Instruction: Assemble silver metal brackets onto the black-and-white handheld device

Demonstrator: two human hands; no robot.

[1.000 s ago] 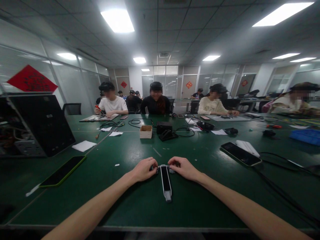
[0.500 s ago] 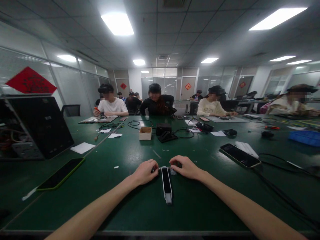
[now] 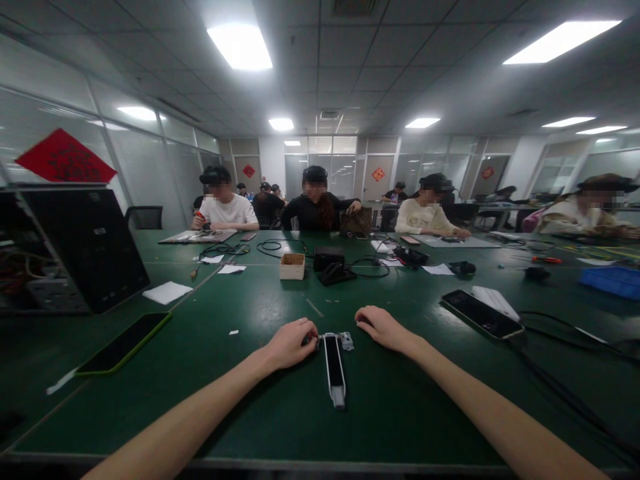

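A narrow device (image 3: 335, 373) with a white frame and a black middle lies lengthwise on the green table (image 3: 240, 413). A small silver metal bracket (image 3: 347, 341) sticks out to the right from its far end. At the left side of that end, my left hand (image 3: 293, 342) is closed, thumb and fingers pinched on the device's left edge; the exact part gripped is hidden by the fingertips. My right hand (image 3: 383, 328) rests just right of the bracket, apart from it, with loosely bent fingers, the thumb separate and nothing held.
A phone (image 3: 483, 313) lies to the right beside a white block (image 3: 495, 302), another phone (image 3: 125, 343) to the left near a black computer case (image 3: 87, 247). Ahead stand a small open box (image 3: 292, 267) and black equipment (image 3: 330, 265) with cables. Several people sit across the table.
My right hand has let go of the bracket and moved right, leaving it in view. My left hand stays in place. A person opposite now has a hand on a brown bag.
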